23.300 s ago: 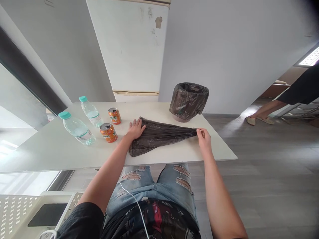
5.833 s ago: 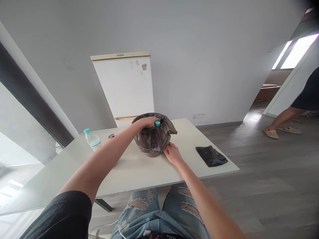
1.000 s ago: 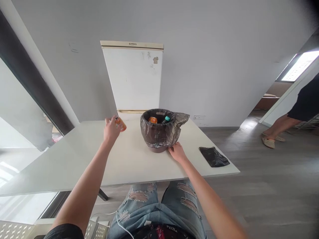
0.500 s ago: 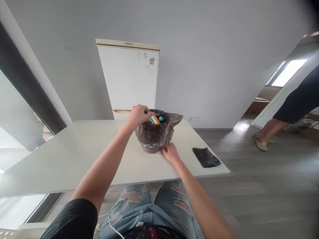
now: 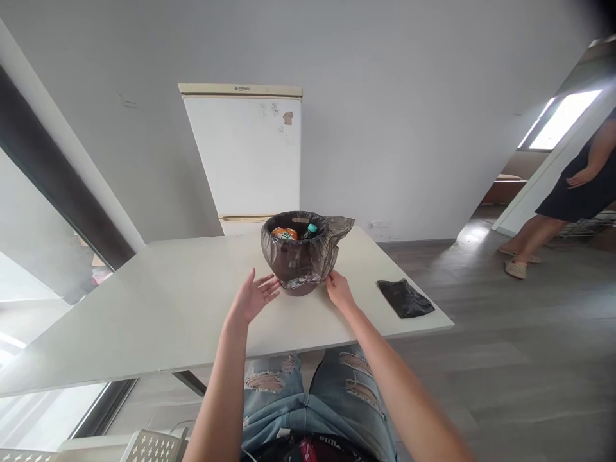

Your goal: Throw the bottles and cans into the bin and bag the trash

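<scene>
A brown trash can stands upright on the white table, with a thin black trash bag lining it and folded down over its rim. Inside lie an orange package and a bottle with a teal cap. My left hand is open beside the can's left side, fingers spread and holding nothing. At the lower right of the can, my right hand has its fingers curled at the bag's hanging edge; the fingertips are partly hidden, so its grip cannot be made out.
A folded black plastic bag lies near the right edge of the white table. Behind the table stands a white refrigerator against the grey wall. Another person stands at the far right, and a white perforated basket is at lower left.
My left hand has let go of the orange package, which now lies in the can, and has come down to the can's left side. My right hand stays at the lower right.
</scene>
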A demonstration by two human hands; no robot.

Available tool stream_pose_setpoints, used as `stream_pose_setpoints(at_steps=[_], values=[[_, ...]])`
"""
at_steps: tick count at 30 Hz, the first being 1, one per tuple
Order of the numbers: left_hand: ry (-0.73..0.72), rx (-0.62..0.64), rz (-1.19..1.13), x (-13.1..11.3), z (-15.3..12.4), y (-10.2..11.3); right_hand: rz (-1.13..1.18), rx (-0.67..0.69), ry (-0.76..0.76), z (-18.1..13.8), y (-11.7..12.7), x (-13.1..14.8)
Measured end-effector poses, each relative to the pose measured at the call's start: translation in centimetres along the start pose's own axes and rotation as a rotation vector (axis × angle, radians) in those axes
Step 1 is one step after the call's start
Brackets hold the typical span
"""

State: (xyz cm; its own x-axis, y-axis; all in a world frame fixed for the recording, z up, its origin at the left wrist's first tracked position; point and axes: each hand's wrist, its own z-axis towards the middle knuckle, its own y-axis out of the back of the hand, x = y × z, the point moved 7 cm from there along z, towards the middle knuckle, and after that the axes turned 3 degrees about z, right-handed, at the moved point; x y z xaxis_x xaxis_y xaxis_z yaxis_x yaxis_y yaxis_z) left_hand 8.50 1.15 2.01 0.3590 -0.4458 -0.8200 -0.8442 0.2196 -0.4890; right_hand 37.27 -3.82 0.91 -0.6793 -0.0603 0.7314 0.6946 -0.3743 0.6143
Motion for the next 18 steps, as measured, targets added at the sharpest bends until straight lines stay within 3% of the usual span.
stream_pose_setpoints(at_steps=[4, 8, 11, 14, 18], values=[[0.028, -0.200, -0.039, 2.0, 1.4, 1.5, 0.204, -0.091, -0.047, -0.2, 0.6, -0.3], [-0.040, -0.099, -0.013, 2.0, 2.4, 0.0, 0.473, -0.216, -0.054, -0.4, 1.6, 0.2], [-0.148, -0.108, 0.032, 1.5, 2.3, -0.3, 0.763, -0.337, -0.022, 0.2, 3.8, 1.4], [-0.234, -0.148, 0.028, -1.0, 1.7, 0.3, 1.060, -0.323, -0.084, 2.7, 6.2, 3.3], [-0.357, -0.159, 0.017, -7.8, 1.1, 0.9, 1.186, -0.099, -0.270, 7.5, 8.4, 6.7]])
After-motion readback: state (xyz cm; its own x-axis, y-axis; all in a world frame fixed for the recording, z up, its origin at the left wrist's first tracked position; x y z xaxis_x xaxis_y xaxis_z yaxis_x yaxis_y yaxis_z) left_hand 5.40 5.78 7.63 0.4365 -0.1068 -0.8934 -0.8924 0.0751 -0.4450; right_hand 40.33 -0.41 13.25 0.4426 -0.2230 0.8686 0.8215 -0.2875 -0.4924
